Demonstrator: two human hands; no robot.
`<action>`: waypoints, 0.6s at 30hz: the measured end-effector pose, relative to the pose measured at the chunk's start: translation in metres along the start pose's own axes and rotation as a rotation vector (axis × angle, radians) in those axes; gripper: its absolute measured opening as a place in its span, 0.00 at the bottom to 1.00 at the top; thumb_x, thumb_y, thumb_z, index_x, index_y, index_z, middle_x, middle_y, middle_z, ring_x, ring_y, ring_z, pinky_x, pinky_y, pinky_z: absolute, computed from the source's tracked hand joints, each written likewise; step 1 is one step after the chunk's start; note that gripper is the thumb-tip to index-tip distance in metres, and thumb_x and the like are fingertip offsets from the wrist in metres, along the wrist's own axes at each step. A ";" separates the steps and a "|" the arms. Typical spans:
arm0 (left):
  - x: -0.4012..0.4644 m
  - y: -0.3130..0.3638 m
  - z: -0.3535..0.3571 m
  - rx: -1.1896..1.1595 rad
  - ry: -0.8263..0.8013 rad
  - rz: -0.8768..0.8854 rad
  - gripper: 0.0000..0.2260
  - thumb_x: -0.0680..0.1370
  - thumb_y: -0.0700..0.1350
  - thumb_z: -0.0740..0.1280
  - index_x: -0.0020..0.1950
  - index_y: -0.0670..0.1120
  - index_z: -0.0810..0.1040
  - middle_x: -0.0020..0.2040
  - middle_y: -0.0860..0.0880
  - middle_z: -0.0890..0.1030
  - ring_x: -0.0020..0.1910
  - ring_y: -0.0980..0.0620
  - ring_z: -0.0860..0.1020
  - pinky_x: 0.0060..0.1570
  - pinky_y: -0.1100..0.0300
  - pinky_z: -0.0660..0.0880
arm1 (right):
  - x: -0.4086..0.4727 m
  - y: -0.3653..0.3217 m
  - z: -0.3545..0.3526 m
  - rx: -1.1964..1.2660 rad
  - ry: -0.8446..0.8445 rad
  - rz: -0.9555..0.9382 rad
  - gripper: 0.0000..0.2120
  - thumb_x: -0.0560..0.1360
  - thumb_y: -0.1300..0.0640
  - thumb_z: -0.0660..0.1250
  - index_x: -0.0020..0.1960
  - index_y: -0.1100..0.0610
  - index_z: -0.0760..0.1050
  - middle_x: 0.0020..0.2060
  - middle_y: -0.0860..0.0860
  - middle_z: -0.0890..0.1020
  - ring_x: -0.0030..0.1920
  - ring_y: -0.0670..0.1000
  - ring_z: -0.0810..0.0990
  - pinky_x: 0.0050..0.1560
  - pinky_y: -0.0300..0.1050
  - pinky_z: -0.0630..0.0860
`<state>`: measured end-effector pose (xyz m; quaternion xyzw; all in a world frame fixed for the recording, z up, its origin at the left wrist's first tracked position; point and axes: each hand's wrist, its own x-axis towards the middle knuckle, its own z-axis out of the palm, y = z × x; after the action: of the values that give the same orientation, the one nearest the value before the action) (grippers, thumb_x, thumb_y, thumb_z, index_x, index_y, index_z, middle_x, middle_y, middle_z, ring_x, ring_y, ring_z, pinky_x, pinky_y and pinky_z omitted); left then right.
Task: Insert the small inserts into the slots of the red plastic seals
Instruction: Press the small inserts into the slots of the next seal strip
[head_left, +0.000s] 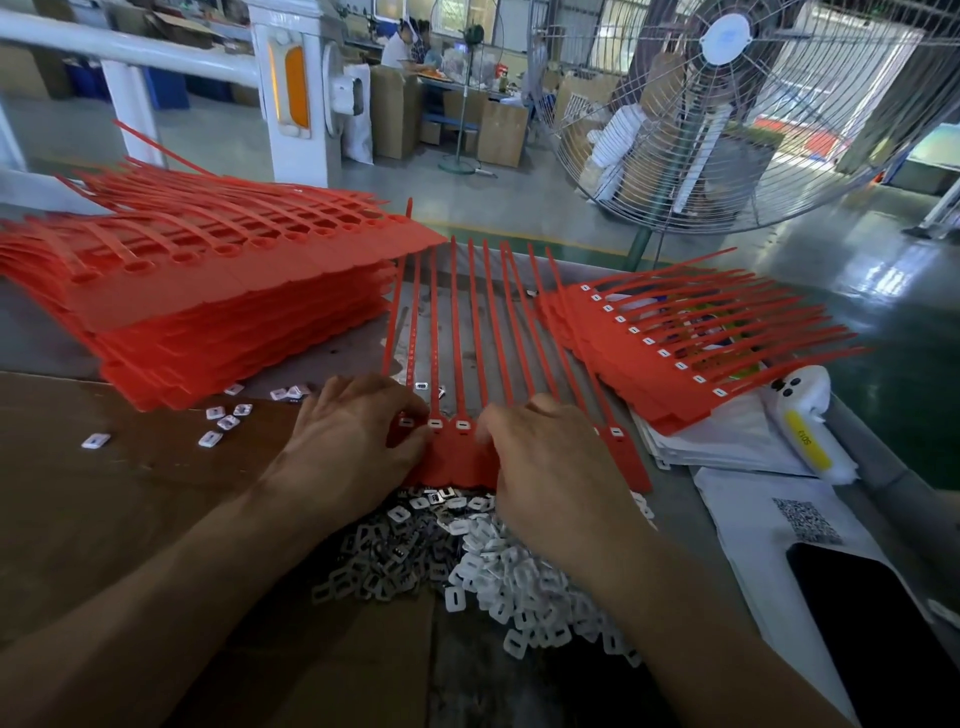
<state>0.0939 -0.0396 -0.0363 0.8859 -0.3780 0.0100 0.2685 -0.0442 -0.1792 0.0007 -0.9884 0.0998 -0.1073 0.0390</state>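
Observation:
A strip of joined red plastic seals (457, 462) lies in front of me, its long tails fanning away over the table. Several of its slots hold white inserts (462, 425). My left hand (348, 441) rests on the strip's left end with fingertips curled at a slot. My right hand (545, 462) covers the strip's right part, fingertips bent down onto it; what they pinch is hidden. A heap of loose white and grey inserts (467, 561) lies just below both hands.
A tall stack of empty red seal strips (208, 291) sits at the left. A stack of filled strips (675, 353) lies at the right on white bags. Loose inserts (223, 421) scatter on brown cardboard. A black phone (872, 623) lies at the lower right, a floor fan (753, 104) beyond.

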 end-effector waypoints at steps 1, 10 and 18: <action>0.000 0.000 0.000 -0.001 0.005 0.001 0.14 0.79 0.59 0.64 0.63 0.60 0.78 0.66 0.57 0.75 0.67 0.52 0.65 0.70 0.51 0.61 | 0.002 -0.003 0.000 -0.044 -0.008 -0.004 0.15 0.76 0.63 0.64 0.61 0.53 0.74 0.45 0.46 0.79 0.53 0.51 0.73 0.60 0.49 0.70; 0.000 0.001 -0.003 0.002 0.003 0.005 0.15 0.78 0.58 0.67 0.65 0.59 0.77 0.66 0.55 0.74 0.66 0.51 0.67 0.70 0.50 0.63 | -0.006 0.014 0.007 0.264 0.077 0.087 0.18 0.77 0.62 0.64 0.64 0.48 0.77 0.54 0.46 0.81 0.57 0.46 0.75 0.58 0.40 0.71; 0.000 -0.007 -0.009 0.083 0.035 -0.059 0.26 0.75 0.66 0.65 0.72 0.61 0.67 0.70 0.54 0.70 0.70 0.50 0.68 0.70 0.47 0.64 | -0.009 0.072 -0.003 0.164 0.264 0.444 0.08 0.78 0.53 0.68 0.54 0.53 0.83 0.49 0.50 0.83 0.52 0.53 0.81 0.51 0.50 0.77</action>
<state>0.1003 -0.0319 -0.0319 0.9067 -0.3464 0.0332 0.2383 -0.0671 -0.2482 -0.0057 -0.9133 0.3092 -0.2319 0.1282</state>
